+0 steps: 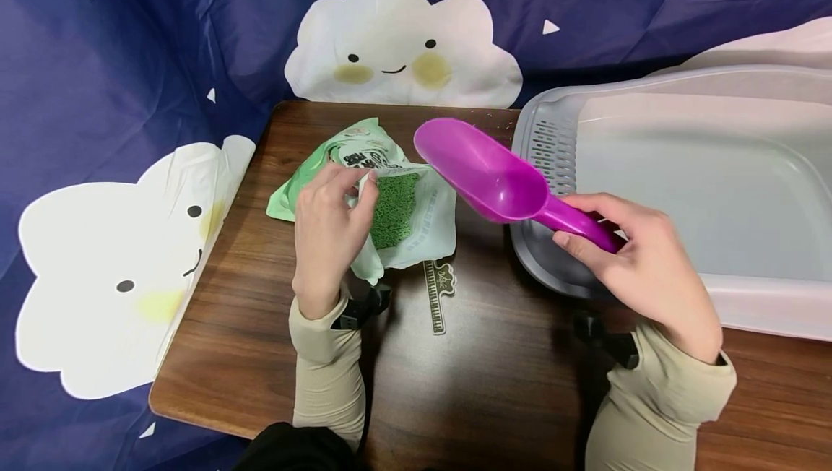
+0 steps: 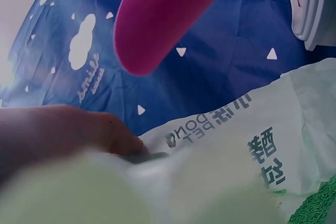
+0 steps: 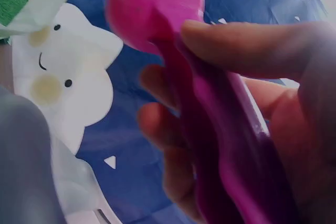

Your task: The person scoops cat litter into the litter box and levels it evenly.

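My right hand (image 1: 650, 261) grips the handle of a bright purple scoop (image 1: 484, 171), with the thumb along the handle and the other fingers curled round it in the right wrist view. Its bowl shows no contents and hangs between the bag and the grey tray. With my left hand (image 1: 334, 222) I pinch the edge of a green and white bag (image 1: 432, 229), holding its mouth open. Inside lie green pellets (image 1: 393, 211). In the left wrist view the bag's white inner side (image 2: 226, 145), with printed lettering, fills the lower part.
A large grey and white litter box (image 1: 689, 182) with a slotted grate (image 1: 554, 146) stands at the right. On the brown wooden table (image 1: 227, 355), a small comb-like flat strip (image 1: 437, 297) lies below the bag. Behind hangs a dark blue cloth (image 1: 214, 23) with clouds.
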The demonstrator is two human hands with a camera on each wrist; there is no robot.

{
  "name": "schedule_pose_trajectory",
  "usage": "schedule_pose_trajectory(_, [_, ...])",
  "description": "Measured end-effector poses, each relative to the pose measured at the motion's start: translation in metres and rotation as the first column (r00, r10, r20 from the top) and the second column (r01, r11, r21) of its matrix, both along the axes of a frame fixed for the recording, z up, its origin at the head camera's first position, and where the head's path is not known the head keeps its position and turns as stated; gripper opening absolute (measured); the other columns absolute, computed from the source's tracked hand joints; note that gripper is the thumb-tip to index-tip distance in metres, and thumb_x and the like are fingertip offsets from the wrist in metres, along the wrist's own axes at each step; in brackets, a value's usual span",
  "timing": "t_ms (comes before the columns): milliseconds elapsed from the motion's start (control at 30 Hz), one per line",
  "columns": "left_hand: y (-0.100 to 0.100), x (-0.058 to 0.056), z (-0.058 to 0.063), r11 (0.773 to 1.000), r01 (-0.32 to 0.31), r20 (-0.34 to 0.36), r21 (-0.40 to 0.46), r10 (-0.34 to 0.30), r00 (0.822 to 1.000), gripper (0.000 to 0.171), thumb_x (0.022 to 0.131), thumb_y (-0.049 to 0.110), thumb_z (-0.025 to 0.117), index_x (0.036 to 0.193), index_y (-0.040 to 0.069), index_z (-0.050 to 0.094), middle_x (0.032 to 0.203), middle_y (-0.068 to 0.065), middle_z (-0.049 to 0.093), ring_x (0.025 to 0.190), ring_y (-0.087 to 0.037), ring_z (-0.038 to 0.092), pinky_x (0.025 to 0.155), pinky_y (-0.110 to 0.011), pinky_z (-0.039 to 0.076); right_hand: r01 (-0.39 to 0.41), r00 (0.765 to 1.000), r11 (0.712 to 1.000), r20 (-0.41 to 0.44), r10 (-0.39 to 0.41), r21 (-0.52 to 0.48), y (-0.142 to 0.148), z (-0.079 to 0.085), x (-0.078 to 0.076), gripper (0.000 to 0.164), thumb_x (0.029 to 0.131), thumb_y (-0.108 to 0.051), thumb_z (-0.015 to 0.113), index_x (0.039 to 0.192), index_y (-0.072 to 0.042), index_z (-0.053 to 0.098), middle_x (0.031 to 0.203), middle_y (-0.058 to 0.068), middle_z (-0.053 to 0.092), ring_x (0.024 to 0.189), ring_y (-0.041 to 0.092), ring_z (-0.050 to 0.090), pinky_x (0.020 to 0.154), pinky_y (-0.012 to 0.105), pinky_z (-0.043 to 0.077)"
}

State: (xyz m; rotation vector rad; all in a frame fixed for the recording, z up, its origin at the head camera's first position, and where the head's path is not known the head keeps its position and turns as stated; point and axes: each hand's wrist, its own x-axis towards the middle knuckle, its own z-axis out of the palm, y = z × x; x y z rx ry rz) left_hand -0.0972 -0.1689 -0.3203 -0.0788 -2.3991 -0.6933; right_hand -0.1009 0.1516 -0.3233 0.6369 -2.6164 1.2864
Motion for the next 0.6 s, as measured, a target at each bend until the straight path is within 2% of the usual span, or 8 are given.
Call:
schedule_pose_trajectory(233, [-0.001,-0.001,0.0,1.0,0.02,-0.037,0.015,-0.02,0.999,0.019,0.088,0.011,0.06,0.092,0.002,0.076,0.076,-0.011,0.067,0.063,-0.023,0.058,0.06,-0.034,0.044,-0.052,0.998,0.992,-0.03,0.056,0.112,0.007,0.004,0.004,0.038,0.077,-0.008,0.08,0.11,-0.026,0.071,0.09,-0.01,0.066,0.067,0.003,0.047,0.059,0.015,0.036])
schedule_pose_trajectory(400, [-0.002,0.0,-0.001,1.0,0.02,-0.042,0.023,-0.019,0.999,0.018,0.089,0.011,0.061,0.093,0.002,0.076,0.079,-0.011,0.068,0.065,-0.023,0.058,0.062,-0.034,0.044,-0.119,0.992,0.973,-0.017,0.124,0.195,0.007,0.005,0.006,0.036,0.077,-0.01,0.08,0.109,-0.025,0.07,0.089,-0.009,0.065,0.066,0.002,0.048,0.059,0.014,0.037])
schedule_pose_trajectory(600, [-0.001,0.0,0.001,0.999,0.028,-0.035,0.02,-0.028,0.999,0.019,0.09,0.012,0.061,0.096,0.002,0.076,0.083,-0.011,0.07,0.067,-0.023,0.059,0.062,-0.033,0.044,-0.176,0.983,0.946,0.002,0.182,0.271,-0.007,0.003,0.006,0.03,0.082,-0.015,0.077,0.109,-0.024,0.069,0.083,-0.01,0.061,0.064,0.004,0.048,0.057,0.02,0.041])
